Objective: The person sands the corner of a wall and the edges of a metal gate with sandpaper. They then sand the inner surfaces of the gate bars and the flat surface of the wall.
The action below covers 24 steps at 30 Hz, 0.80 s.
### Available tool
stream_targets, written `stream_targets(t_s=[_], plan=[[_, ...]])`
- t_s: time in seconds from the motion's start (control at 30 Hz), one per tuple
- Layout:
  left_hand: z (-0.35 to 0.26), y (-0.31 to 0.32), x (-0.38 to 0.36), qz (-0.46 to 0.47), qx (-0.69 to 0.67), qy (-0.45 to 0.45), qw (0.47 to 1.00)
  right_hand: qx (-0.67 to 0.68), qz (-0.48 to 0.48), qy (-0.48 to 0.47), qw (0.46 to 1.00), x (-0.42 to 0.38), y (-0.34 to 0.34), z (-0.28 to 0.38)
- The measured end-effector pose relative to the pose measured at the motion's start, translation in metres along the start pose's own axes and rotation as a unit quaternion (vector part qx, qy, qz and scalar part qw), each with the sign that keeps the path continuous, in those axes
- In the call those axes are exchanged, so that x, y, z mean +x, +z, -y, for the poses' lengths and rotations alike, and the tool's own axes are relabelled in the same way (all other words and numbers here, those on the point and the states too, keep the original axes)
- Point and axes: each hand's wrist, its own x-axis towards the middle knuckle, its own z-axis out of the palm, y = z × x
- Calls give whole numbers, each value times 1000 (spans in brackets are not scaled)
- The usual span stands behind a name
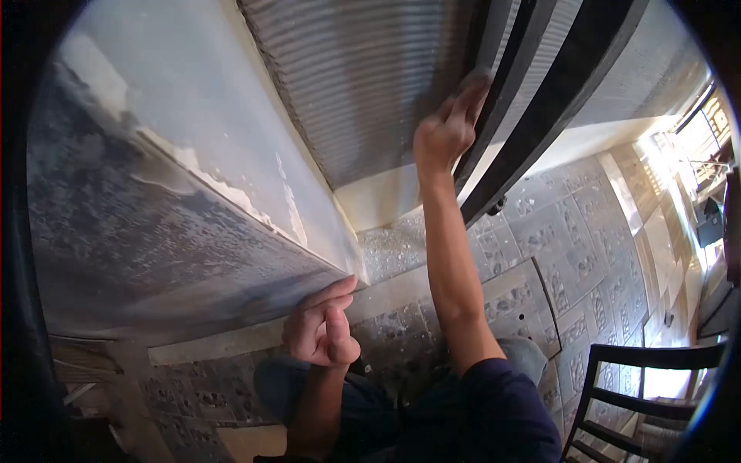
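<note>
My right hand [451,127] is raised at the upper middle, its fingers bent together beside a dark upright bar [513,73], in front of a ribbed panel [363,85]. Its fingertips are blurred, and whatever they may hold cannot be made out. Lower down, my left hand [323,324] is near the bottom end of a wall corner [309,251] with chipped, flaking paint. The fingers of that hand point toward the corner, the thumb stands apart, and nothing shows in it.
A dark slatted chair or rack [656,356] stands at the lower right. Patterned tiles cover the floor [571,224], with pale flakes near the wall's foot. Bright light enters through an opening [706,127] at the far right. Thick dark bars slant across the upper right.
</note>
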Motion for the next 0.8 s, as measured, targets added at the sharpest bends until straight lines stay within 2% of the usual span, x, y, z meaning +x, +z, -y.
stream_targets(t_s=[0.07, 0.2, 0.3, 0.4, 0.5, 0.57, 0.63, 0.77, 0.8], plan=[[1, 0, 2, 14, 17, 30, 999, -16, 10, -8, 1000, -12, -3, -5], [8, 3, 4, -10, 12, 30, 999, -71, 32, -16, 997, -54, -8, -33], [0, 5, 5, -57, -29, -24, 998, -92, 53, 16, 994, -47, -3, -29], [-5, 3, 2, -27, -13, 5, 1000, -53, 37, -29, 997, -13, -5, -6], [-5, 3, 3, 11, 6, 40, 999, -45, 54, -4, 998, -13, -8, -2], [-2, 3, 5, 7, 11, 40, 999, -48, 55, -11, 997, -43, -13, -20], [-2, 3, 5, -8, 5, 36, 999, -124, 96, 12, 988, -72, -10, -41], [-7, 2, 5, -33, -26, 11, 999, -86, 54, 7, 995, -35, -2, -15], [-6, 2, 4, -32, -22, 7, 999, -65, 29, -39, 997, -14, 0, -6]])
